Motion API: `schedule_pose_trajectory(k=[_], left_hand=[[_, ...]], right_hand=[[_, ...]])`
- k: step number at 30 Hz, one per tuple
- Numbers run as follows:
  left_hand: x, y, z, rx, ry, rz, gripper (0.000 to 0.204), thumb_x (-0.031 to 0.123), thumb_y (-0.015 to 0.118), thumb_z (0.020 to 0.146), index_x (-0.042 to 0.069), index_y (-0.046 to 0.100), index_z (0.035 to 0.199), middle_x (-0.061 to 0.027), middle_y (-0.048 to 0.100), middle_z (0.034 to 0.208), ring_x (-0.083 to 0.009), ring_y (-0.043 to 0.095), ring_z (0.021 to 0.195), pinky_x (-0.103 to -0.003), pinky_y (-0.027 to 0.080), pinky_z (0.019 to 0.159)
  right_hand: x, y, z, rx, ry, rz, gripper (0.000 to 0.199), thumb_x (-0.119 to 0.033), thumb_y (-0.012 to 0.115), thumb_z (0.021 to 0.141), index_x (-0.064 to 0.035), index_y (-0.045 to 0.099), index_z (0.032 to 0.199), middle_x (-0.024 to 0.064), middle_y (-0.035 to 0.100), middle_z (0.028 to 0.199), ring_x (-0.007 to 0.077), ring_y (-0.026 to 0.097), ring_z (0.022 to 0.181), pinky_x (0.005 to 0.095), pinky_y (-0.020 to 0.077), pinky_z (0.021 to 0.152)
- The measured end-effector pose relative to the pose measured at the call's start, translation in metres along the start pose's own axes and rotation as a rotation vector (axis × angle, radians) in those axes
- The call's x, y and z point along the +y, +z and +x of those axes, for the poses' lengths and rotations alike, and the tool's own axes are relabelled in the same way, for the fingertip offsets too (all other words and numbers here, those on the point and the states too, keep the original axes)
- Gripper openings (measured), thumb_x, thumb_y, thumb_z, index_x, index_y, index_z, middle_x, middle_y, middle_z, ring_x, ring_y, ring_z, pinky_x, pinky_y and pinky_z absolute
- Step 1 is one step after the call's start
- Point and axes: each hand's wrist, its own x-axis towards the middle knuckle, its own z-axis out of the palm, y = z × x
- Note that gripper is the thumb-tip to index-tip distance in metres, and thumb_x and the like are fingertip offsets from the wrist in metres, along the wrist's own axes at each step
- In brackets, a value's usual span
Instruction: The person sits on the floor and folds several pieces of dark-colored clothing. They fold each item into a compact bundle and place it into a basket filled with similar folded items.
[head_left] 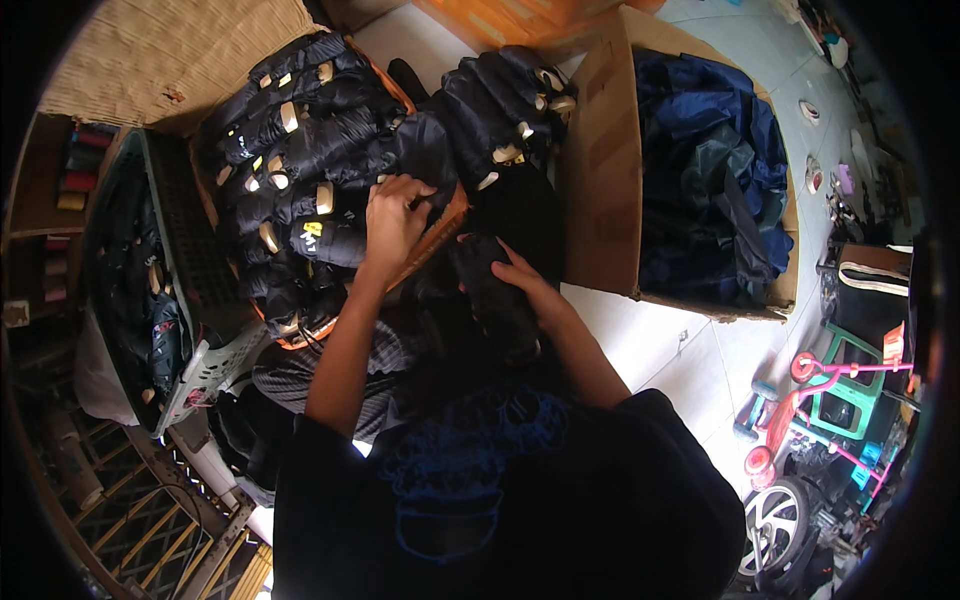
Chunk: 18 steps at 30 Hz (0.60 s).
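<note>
Over black bundles (335,140), left hand (398,218) curled, grip unclear; lower, right hand (532,284) clamped on black roll (497,303).

The floor (700,350) is laid with pale, glossy tiles, its joints bending toward the rim of the view, with a bright patch of light right of centre. On it, at upper right, stands an open cardboard box (605,200). Farther down the right side are a green stool (836,420), a red-and-pink wheeled toy (785,420) and a silver-spoked wheel (775,520). Small pale items (812,175), too blurred to identify, lie near the right edge. At upper left, an orange-edged bag (450,215) carries rows of rolled black bundles (330,140); its base is hidden.
</note>
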Motion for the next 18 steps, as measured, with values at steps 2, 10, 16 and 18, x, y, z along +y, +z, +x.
schedule_pose_trajectory(k=[2,10,16,18], left_hand=[[0.019,-0.007,-0.009,-0.073,-0.169,-0.198,0.023,-0.006,0.070,0.075,0.004,0.074,0.095,-0.0072,0.068,0.084,-0.0179,0.066,0.079,-0.032,0.049,0.070],[0.050,-0.027,-0.035,-0.169,-0.204,-0.581,0.009,0.001,0.069,0.088,-0.003,0.071,0.096,-0.0080,0.067,0.087,-0.0149,0.064,0.076,-0.027,0.048,0.068],[0.059,-0.026,-0.051,-0.130,-0.181,-0.771,0.013,0.003,0.072,0.088,-0.003,0.072,0.099,-0.0029,0.064,0.086,-0.0091,0.055,0.073,-0.024,0.042,0.063],[0.060,-0.029,-0.055,-0.075,-0.202,-0.780,0.015,0.004,0.076,0.083,-0.001,0.073,0.098,-0.0045,0.066,0.087,-0.0105,0.060,0.073,-0.024,0.046,0.064]], right_hand=[[-0.005,0.004,0.001,-0.065,-0.040,-0.032,0.068,-0.039,0.060,0.092,-0.0142,0.032,0.149,0.0158,0.063,0.109,0.0254,0.067,0.080,0.0388,0.0589,0.065],[-0.007,-0.004,-0.003,-0.120,-0.153,0.088,0.070,-0.031,0.065,0.086,-0.0082,0.036,0.146,0.0149,0.056,0.121,0.0251,0.067,0.089,0.0355,0.0573,0.075],[-0.014,0.008,-0.005,-0.266,-0.173,0.116,0.077,-0.043,0.065,0.081,-0.0056,0.039,0.143,0.0177,0.062,0.093,0.0291,0.066,0.064,0.0397,0.0571,0.057],[-0.014,0.009,-0.002,-0.338,-0.173,0.129,0.079,-0.046,0.062,0.081,-0.0040,0.038,0.143,0.0188,0.062,0.089,0.0294,0.064,0.060,0.0398,0.0558,0.054]])
